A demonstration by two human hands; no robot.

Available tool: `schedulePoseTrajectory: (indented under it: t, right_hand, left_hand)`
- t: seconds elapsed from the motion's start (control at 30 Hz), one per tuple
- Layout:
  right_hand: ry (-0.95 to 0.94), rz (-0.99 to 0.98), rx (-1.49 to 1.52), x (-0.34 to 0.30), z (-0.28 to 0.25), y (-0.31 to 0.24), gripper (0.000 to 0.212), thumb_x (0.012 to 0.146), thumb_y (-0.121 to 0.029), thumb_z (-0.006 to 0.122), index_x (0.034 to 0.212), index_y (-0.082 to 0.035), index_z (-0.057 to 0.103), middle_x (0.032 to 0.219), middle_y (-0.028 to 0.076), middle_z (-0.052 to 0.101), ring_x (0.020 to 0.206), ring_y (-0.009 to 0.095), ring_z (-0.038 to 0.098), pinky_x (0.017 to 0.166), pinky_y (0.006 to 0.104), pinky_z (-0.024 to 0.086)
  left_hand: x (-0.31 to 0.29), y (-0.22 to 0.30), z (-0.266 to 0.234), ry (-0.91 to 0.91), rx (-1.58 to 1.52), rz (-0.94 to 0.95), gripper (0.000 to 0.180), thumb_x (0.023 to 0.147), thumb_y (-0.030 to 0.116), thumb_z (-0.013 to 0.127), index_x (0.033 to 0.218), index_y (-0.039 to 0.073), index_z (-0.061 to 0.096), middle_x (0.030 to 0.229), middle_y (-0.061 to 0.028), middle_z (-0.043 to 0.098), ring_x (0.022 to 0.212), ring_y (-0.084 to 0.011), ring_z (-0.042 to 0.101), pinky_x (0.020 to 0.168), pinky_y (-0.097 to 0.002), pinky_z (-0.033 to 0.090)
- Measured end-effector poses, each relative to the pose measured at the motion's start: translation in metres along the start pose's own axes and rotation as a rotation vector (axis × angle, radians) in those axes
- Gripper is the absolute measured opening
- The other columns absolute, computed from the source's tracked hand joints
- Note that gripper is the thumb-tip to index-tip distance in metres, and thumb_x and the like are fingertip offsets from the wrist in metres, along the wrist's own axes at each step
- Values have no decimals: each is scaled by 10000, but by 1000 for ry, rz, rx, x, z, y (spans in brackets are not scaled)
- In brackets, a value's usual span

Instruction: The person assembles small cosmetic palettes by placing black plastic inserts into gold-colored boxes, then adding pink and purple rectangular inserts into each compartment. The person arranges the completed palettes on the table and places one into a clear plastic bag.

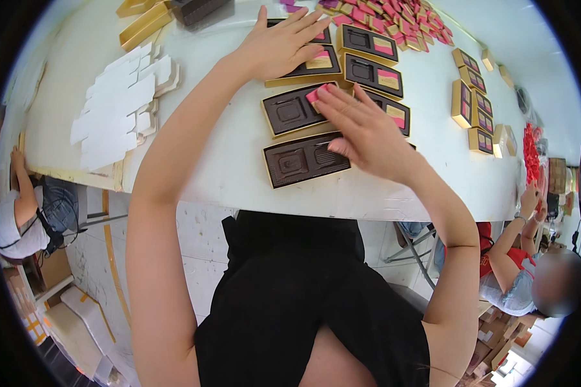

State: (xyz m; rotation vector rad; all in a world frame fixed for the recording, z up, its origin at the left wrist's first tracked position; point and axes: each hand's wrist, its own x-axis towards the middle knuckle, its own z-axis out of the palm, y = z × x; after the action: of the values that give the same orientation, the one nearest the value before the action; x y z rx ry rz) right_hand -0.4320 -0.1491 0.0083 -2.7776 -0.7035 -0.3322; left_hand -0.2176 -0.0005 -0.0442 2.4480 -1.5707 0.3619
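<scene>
Two columns of gold boxes with dark brown moulded trays lie in front of me. My left hand [279, 50] is open, palm down, over the far boxes, its fingers partly hiding a box with a pink and gold square [319, 60]. My right hand [366, 129] lies across the nearer boxes, fingers stretched out and thumb apart. Its fingertips rest on a small pink wrapped square [321, 94] at the right end of a tray [290, 111]. The nearest tray [300, 161] has bare hollows; its right end is partly under my hand.
A heap of pink, gold and purple squares [394, 19] lies at the back. White folded cartons [119, 106] are at the left, gold box parts [145, 26] behind them. Filled boxes [474, 103] stand at the right. A person [516, 264] works at the far right, another [22, 219] at the left.
</scene>
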Motion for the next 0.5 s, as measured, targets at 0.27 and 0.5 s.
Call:
schedulePoseTrajectory:
  t: [0.27, 0.5]
  right_hand:
    - [-45, -109, -160, 4, -5, -1, 532, 927, -424, 577, 1220, 20, 597, 1228, 114, 633, 1191, 266, 570, 1131, 466, 326]
    - [-3, -31, 148, 6, -11, 20, 322, 906, -261, 647, 1176, -87, 671, 1164, 72, 672, 1100, 237, 617, 1088, 476, 377]
  left_hand:
    - [5, 6, -14, -69, -84, -18, 527, 1041, 437, 327, 1514, 207, 334, 1586, 44, 291, 1468, -190, 252, 1158, -658, 97]
    - [-62, 43, -70, -30, -272, 151, 489, 969, 346, 516, 1407, 128, 494, 1465, -53, 484, 1414, -242, 376, 1181, -592, 103]
